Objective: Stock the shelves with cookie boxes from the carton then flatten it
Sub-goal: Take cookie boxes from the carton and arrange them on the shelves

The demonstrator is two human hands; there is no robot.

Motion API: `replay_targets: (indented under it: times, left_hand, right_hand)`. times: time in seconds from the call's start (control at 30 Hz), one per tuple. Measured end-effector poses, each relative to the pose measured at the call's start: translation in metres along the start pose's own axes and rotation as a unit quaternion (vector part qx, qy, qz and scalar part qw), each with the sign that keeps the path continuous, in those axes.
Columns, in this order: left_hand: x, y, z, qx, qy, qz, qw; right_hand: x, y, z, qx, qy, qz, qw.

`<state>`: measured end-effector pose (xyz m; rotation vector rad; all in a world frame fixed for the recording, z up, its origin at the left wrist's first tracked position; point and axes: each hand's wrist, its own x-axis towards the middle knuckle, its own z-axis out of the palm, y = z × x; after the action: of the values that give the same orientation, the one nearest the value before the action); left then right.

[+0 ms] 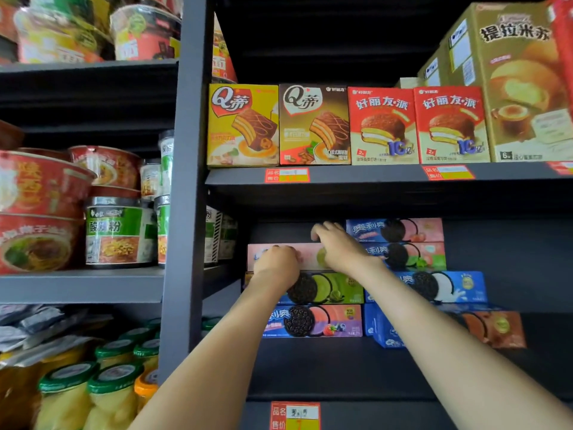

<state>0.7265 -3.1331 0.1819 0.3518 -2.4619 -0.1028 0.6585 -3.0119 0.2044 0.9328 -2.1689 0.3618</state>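
- Far to the left of the fingers, red instant-noodle bowls (40,212) and a green-labelled noodle cup (119,234) stand on the neighbouring grey shelf. Green-lidded jars of yellow fruit (68,395) sit on the level below.
- A grey metal upright post (186,181) stands between those goods and the hands.
- The left hand (276,263) grips the left end of a long pink cardboard cookie box (307,257), its fingers (286,249) curled onto the box's top front edge.
- That pink box lies flat on top of a three-high stack on the dark shelf board (341,367). Directly beneath the fingers is a green matcha cookie box (338,288), and under that a pink-and-purple berry cookie box (328,321).
- Below and between the two forearms, a red-and-yellow price tag (294,415) is fixed to the shelf's front edge.
- The right hand (338,248) holds the right end of the same pink box, its fingers (319,229) bent over the top toward the back. The hand hides that end of the box.
- Just right of the right-hand fingers stands a second stack. Two pink strawberry cookie boxes (400,230) are uppermost, then a blue cookie box (443,285), then a blue-and-brown cookie box (483,327) at the bottom.
- Above the fingers, the next shelf up carries a row of boxes: a yellow cake box (243,125), a brown cake box (314,125) and two red chocolate-pie boxes (383,125).
- Farthest right on that shelf is a tall gold cake box (521,82).
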Motion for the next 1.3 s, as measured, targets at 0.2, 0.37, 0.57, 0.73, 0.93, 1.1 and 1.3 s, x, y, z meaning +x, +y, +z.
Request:
replay_targets:
  times: [0.2,0.37,0.57,0.73,0.93,1.1,1.3]
  left_hand:
    - [0.018,-0.002,0.001,0.006,-0.024,0.003,1.0]
    - [0.03,-0.007,0.001,0.003,-0.057,-0.009,0.998]
    - [0.031,-0.008,-0.001,0.034,-0.084,-0.025,0.996]
    - [0.029,-0.003,-0.001,-0.029,-0.081,-0.018,0.996]
    - [0.009,0.014,-0.014,-0.044,-0.007,-0.008,0.999]
    - [-0.031,0.031,-0.028,-0.092,0.079,0.03,0.992]
    - [-0.114,0.058,-0.035,-0.23,0.169,0.08,0.955]
  right_hand:
    - [0.01,0.008,0.014,0.002,-0.115,0.014,0.993]
    - [0.018,0.012,0.024,0.002,-0.149,0.063,0.987]
    - [0.023,0.01,0.028,0.012,-0.142,0.073,0.987]
    - [0.015,0.004,0.02,-0.007,-0.145,0.07,0.987]
    - [-0.012,-0.01,-0.005,-0.035,-0.099,0.086,0.991]
    - [-0.054,-0.023,-0.035,-0.036,-0.008,0.062,0.997]
    - [-0.13,-0.03,-0.076,-0.01,0.052,-0.017,0.998]
